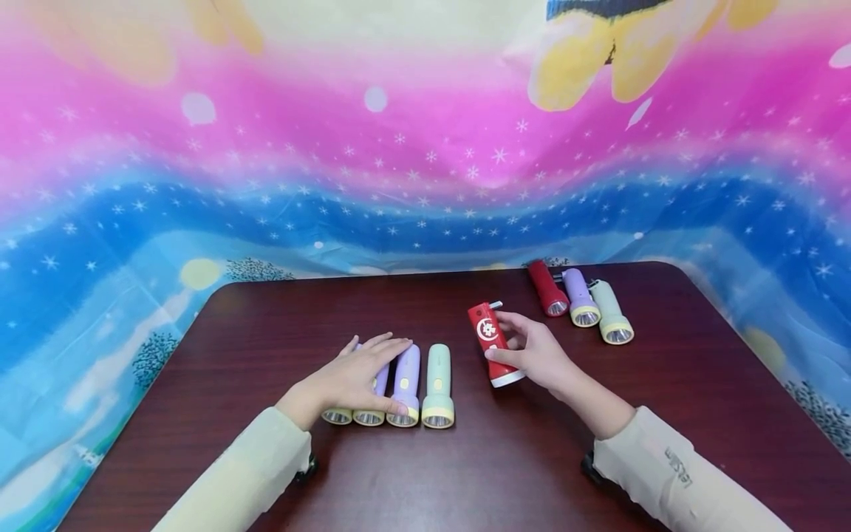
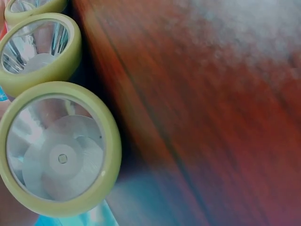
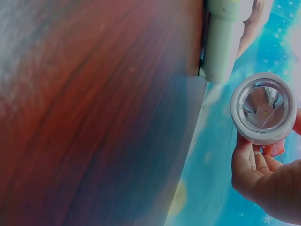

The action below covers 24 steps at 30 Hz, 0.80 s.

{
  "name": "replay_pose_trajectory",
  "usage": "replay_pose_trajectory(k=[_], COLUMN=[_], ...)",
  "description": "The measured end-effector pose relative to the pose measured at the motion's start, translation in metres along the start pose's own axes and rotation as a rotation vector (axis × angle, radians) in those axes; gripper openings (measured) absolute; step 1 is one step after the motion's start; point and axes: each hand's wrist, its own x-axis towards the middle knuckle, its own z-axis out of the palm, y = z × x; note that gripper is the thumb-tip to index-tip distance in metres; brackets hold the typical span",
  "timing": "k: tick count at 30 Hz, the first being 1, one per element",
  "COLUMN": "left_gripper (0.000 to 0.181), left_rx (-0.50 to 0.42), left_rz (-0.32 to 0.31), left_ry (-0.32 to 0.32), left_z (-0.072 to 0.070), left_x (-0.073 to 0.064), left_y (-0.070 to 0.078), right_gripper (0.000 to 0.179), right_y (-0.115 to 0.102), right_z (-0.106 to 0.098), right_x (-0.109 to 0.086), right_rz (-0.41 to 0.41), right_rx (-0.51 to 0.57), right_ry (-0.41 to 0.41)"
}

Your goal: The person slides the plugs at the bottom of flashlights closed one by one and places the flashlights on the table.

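A red flashlight (image 1: 490, 334) with a white emblem and white rim is in my right hand (image 1: 541, 353), thumb on the near side and fingers behind. It is tilted, and its lens (image 3: 264, 109) faces the right wrist camera. My left hand (image 1: 346, 378) lies across a row of flashlights, its fingertips at the tail of a purple flashlight (image 1: 407, 373) and its thumb on that one's yellow head. Under the palm, two more flashlights are mostly hidden; their yellow-rimmed heads (image 1: 368, 418) stick out toward me. A pale green flashlight (image 1: 438, 384) ends the row on the right.
At the back right of the dark wooden table (image 1: 219, 443) lie a dark red flashlight (image 1: 547, 287), a purple flashlight (image 1: 580, 295) and a pale green flashlight (image 1: 612, 310), side by side at a slant. A patterned cloth (image 1: 425, 185) hangs around the table's far edge.
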Motion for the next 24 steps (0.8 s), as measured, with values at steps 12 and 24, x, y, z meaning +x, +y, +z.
replay_pose_trajectory(k=[12,24], left_gripper=[0.112,0.086], left_rx=[-0.017,-0.068], left_rz=[-0.006,0.051], left_ry=[-0.007,0.073], left_z=[-0.003,-0.011], left_x=[0.000,0.002], left_y=[0.001,0.004], right_gripper=[0.069,0.070], right_y=[-0.004,-0.007], right_z=[0.005,0.012], right_x=[-0.005,-0.010], right_rz=[-0.019,-0.044], right_rx=[0.032,0.105], right_ry=[0.013,0.030])
